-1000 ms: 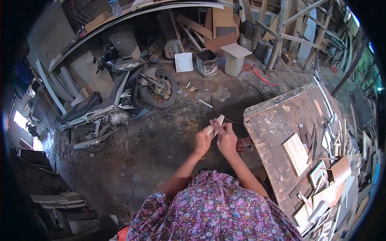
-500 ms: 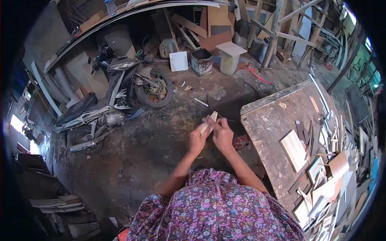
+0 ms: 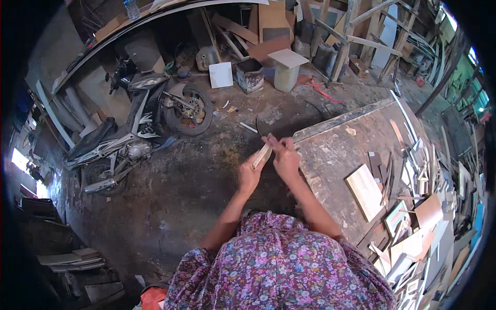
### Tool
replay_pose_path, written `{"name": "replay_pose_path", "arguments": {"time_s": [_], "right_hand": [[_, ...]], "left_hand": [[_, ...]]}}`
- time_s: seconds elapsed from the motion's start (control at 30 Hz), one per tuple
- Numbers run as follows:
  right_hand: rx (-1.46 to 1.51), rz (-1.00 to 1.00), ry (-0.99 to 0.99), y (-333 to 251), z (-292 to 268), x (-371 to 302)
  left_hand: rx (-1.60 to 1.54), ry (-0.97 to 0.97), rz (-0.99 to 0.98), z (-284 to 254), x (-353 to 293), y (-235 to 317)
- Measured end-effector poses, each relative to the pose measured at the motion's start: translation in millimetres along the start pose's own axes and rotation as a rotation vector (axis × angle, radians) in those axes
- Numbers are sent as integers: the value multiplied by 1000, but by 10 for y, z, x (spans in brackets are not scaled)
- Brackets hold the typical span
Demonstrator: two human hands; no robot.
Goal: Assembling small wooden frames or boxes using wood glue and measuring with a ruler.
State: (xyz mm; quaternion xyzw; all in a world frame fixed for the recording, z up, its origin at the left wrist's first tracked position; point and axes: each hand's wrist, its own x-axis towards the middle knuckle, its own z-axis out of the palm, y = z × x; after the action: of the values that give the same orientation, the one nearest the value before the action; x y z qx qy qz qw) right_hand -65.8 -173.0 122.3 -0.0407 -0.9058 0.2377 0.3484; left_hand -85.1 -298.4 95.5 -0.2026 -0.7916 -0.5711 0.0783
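Note:
My left hand (image 3: 249, 174) is closed around a short, pale strip of wood (image 3: 262, 155), which tilts up and away from my body. Close beside it, my right hand (image 3: 285, 159) has its fingers bent together at the strip's far end, where the fingertips of both hands meet. What the right fingertips pinch is too small to make out. Both hands are held in front of me, just left of the workbench's near corner.
To the right stands a worn wooden workbench (image 3: 325, 150) bearing a light wood board (image 3: 364, 192) and a heap of offcuts (image 3: 413, 243). A motorcycle (image 3: 139, 121) is parked at the left. Farther back are a dark square bin (image 3: 250, 77) and a pale bucket (image 3: 285, 77).
The view has shifted slightly, so the workbench and motorcycle sit farther left. My right fingers have moved up toward the strip's far end; my left hand keeps its hold.

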Motion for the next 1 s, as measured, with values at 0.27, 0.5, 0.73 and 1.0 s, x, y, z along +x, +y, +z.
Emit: {"name": "replay_pose_path", "arguments": {"time_s": [0.27,0.5,0.73,1.0], "right_hand": [[144,-78,-68,92,-33,-285],[41,20,-107,411,-4,-111],[29,-72,-107,222,-145,-102],[131,-106,-69,21,-39,-136]], "left_hand": [[2,31,-130,253,-44,-10],[32,73,-51,364,-152,90],[-9,75,6,331,-80,16],[56,42,-152,266,-80,-77]]}}
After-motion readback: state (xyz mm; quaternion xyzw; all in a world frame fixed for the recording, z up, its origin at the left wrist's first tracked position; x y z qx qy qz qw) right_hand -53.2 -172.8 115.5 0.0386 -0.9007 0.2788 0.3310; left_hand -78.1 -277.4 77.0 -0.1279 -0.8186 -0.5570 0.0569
